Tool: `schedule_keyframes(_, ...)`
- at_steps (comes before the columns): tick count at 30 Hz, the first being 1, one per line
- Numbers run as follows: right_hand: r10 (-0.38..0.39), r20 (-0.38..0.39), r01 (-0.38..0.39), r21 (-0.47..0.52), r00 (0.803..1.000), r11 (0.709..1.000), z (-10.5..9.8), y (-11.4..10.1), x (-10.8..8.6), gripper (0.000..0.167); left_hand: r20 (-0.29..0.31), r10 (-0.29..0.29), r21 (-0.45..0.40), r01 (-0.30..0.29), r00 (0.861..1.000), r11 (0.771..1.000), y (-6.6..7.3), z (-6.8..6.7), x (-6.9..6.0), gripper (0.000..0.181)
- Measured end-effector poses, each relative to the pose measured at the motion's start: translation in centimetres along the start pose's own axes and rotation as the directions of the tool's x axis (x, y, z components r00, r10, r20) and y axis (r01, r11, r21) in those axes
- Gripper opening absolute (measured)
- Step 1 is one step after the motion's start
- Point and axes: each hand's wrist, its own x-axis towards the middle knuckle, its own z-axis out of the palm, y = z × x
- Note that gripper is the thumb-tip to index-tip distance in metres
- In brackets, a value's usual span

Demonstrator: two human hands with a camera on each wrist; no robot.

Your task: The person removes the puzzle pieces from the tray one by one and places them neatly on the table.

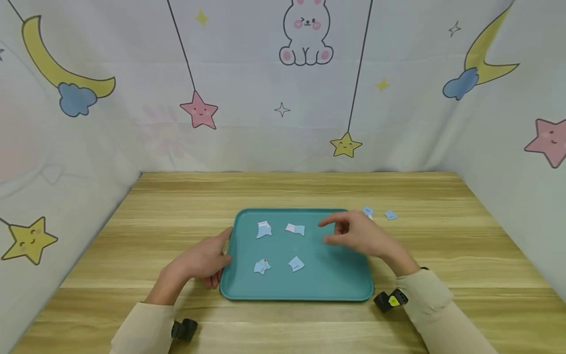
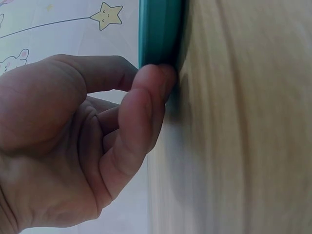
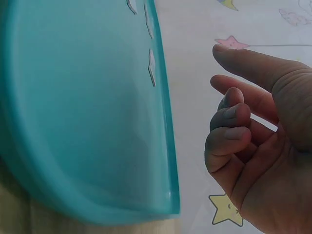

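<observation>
Teal tray [image 1: 333, 278] lies flat on the wooden surface [image 1: 106, 255], bearing paper pieces [image 1: 296, 264] at ten, twelve, eight and, near its middle, six o'clock; two light-blue pieces [image 1: 390, 215] lie beyond its rim at two. The left hand [image 1: 205, 256] holds the nine o'clock edge; its wrist view reveals curled fingers against the outer side, though their exact grip is hard to judge. Toward three, the right hand [image 1: 362, 232] hovers, thumb and forefinger apart, gripping nothing; only its wrist view shows all the remaining fingers bent.
</observation>
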Motion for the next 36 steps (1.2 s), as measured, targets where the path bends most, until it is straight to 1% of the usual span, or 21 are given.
schedule_keyframes(9, -0.056, 0.100, 0.057, -0.001, 0.993, 0.998, 1.3, -0.5, 0.2, 0.038, 0.003, -0.002, 0.003, 0.002, 1.000, 1.000, 0.0, -0.1, 0.1, 0.079)
schedule_keyframes(12, -0.063, 0.123, 0.063, 0.002, 0.990, 0.998, 1.6, -0.6, 0.3, 0.038, 0.004, 0.002, 0.003, -0.002, 1.000, 1.000, 0.0, 0.0, 0.0, 0.079)
schedule_keyframes(23, -0.032, 0.164, 0.034, -0.013, 0.986, 0.999, 2.8, -1.0, 0.3, 0.036, 0.003, 0.007, 0.010, -0.007, 1.000, 1.000, 0.0, 0.0, 0.0, 0.079)
schedule_keyframes(30, -0.054, 0.193, 0.059, -0.018, 0.980, 0.998, 3.3, -1.0, 0.4, 0.034, 0.002, 0.004, 0.007, -0.004, 1.000, 1.000, 0.1, 0.0, 0.0, 0.079)
schedule_keyframes(36, -0.045, 0.213, 0.052, -0.028, 0.976, 0.998, 3.6, -1.0, 0.3, 0.032, 0.001, -0.002, 0.009, 0.002, 1.000, 1.000, 0.1, 0.0, -0.1, 0.079)
